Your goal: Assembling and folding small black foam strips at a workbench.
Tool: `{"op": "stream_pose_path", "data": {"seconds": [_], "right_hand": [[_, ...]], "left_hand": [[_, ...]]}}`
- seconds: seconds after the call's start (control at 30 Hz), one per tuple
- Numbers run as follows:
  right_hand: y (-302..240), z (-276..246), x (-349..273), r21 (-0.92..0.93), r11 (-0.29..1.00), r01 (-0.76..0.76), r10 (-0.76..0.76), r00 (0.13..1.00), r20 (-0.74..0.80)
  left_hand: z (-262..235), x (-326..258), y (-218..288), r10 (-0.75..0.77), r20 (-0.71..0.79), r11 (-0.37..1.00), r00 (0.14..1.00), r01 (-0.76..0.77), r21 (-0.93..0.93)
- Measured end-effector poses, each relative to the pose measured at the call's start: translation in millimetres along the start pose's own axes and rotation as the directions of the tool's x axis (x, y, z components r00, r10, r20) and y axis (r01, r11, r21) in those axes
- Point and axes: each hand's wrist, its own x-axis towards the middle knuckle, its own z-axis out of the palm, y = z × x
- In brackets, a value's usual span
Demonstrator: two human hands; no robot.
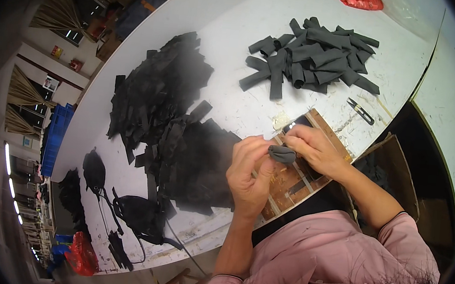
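Note:
A small dark grey fabric piece (281, 155), folded into a rounded shape, is held between my hands above a wooden board (311, 192). My left hand (249, 172) is closed on its left side, thumb below and fingers above. From the right, the curled fingers of my right hand (315, 149) pinch at its upper edge; the fingertips are partly hidden. Something shiny (289, 127) shows just behind the right knuckles, too small to name. Beneath my hands the board bears pale metal strips and rests at the near edge of the white table (228, 86).
Dark grey fabric tubes (314, 57) are heaped at the far right, with thread snips (361, 111) nearer. Flat black fabric pieces (155, 90) form large piles on the left. Black corded items (136, 215) lie front left. An open cardboard box (397, 165) stands right of the board.

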Motion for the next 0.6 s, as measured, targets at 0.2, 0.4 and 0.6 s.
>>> {"op": "stream_pose_path", "data": {"seconds": [0.2,0.4,0.6], "right_hand": [[-29.1,-10.4,3.4,-0.777,0.398,0.487,-0.314,0.868,0.384],[-4.6,4.1,3.3,-0.558,0.666,0.496,-0.452,0.863,0.226],[2.2,-6.2,-7.9,-0.485,0.758,0.437,-0.377,0.899,0.222]], "left_hand": [[5.5,-13.6,4.4,-0.345,-0.264,0.775,0.9,0.115,-0.621],[-1.2,-13.9,-11.7,-0.343,-0.069,0.708,0.937,0.21,-0.675],[4.3,6.4,-0.4,-0.425,0.296,0.658,0.855,0.517,-0.547]]}}
